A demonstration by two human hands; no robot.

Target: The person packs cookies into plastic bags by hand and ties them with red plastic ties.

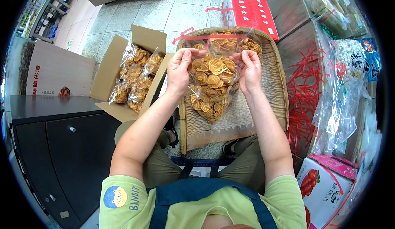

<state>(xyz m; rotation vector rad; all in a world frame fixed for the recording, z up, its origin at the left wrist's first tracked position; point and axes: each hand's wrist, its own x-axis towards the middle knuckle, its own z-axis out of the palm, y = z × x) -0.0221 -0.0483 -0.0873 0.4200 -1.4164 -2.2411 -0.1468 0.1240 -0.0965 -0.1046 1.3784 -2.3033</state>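
My left hand (182, 68) and my right hand (250, 68) pinch opposite sides of a clear plastic bag (214, 74) of round, golden, spiral-patterned snack chips. It is held over a woven bamboo tray (267, 105) in front of my knees. Just nearer to me lies another bag of chips (211, 107) on the tray. More filled bags (224, 42) rest at its far end, partly hidden by the bag in my hands. A red plastic ribbon (228, 36) stretches across just beyond my fingers; whether it touches the held bag is unclear.
Left of the tray, an open cardboard box (106, 67) holds several bags of chips. A black cabinet (80, 142) is at far left. Beyond the tray is a red carton (250, 8). Red ribbons (304, 96) and clear plastic bags (339, 118) hang at right, above a white carton (324, 189).
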